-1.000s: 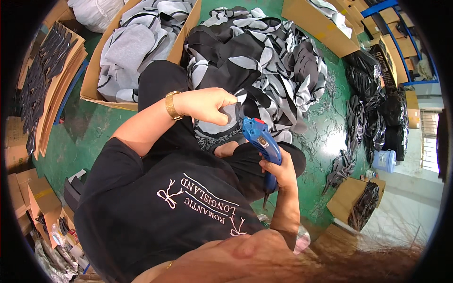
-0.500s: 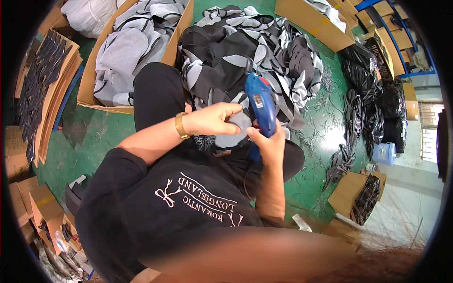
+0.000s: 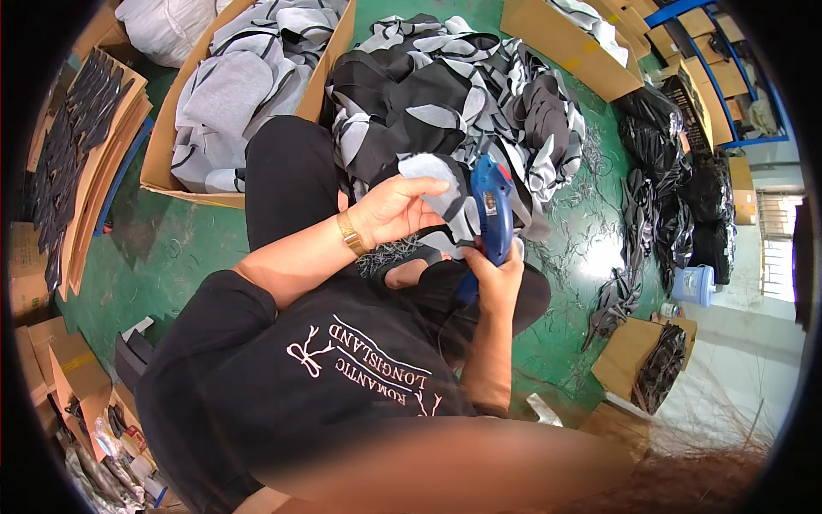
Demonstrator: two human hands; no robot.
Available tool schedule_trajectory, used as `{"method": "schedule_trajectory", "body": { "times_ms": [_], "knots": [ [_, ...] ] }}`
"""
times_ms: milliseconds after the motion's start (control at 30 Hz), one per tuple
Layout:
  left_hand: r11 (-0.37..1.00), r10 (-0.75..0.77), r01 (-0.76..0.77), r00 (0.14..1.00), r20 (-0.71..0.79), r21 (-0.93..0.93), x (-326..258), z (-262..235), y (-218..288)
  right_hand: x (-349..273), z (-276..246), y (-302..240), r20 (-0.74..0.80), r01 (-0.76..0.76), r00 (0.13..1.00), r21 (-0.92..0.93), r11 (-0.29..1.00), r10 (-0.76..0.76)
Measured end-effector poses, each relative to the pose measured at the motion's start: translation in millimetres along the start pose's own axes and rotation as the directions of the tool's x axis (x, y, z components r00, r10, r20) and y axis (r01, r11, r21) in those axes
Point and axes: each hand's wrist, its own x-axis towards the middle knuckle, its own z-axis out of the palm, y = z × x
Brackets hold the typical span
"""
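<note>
My left hand [image 3: 396, 207], with a gold watch on its wrist, pinches a light grey fabric piece [image 3: 425, 176] with a dark edge between thumb and fingers. Wrapped in my right hand [image 3: 497, 276] is a blue handheld electric cutter [image 3: 494, 214] with a red part near its head. It points away from me, right beside the fabric's right edge; whether blade and cloth touch I cannot tell. Beyond both hands lies a large heap of black and grey fabric pieces [image 3: 398, 90].
An open carton [image 3: 163, 154] of grey pieces stands at the far left, another carton [image 3: 582, 51] at the far right. Thin trimmings [image 3: 591, 201] litter the green floor. Black plastic bags [image 3: 655, 141] and a pale blue bucket [image 3: 693, 285] line the right side.
The grey fabric piece has come up from near my lap, and my left hand now grips it. The electric cutter has shifted slightly right and toward me, still in my right hand.
</note>
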Motion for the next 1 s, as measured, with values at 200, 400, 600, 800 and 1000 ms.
{"method": "schedule_trajectory", "body": {
  "times_ms": [200,400,600,800,1000],
  "knots": [
    [0.892,0.284,-0.243,0.957,-0.053,0.381,-6,10,4,-16,-25,14,0.034,-0.033,0.999,0.104,0.994,0.030],
    [0.833,0.412,-0.318,0.903,-0.123,0.452,-4,16,1,-40,-30,9,0.182,-0.205,0.966,0.112,0.972,0.183],
    [0.815,0.434,-0.336,0.894,-0.112,0.472,-4,21,-5,-44,-24,11,0.196,-0.227,0.960,0.122,0.966,0.200],
    [0.806,0.442,-0.352,0.892,-0.090,0.476,-6,20,-5,-42,-23,13,0.194,-0.240,0.960,0.210,0.948,0.200],
    [0.789,0.445,-0.345,0.891,-0.086,0.508,-6,17,-3,-39,-21,14,0.201,-0.221,0.963,0.221,0.950,0.177]
  ]
}}
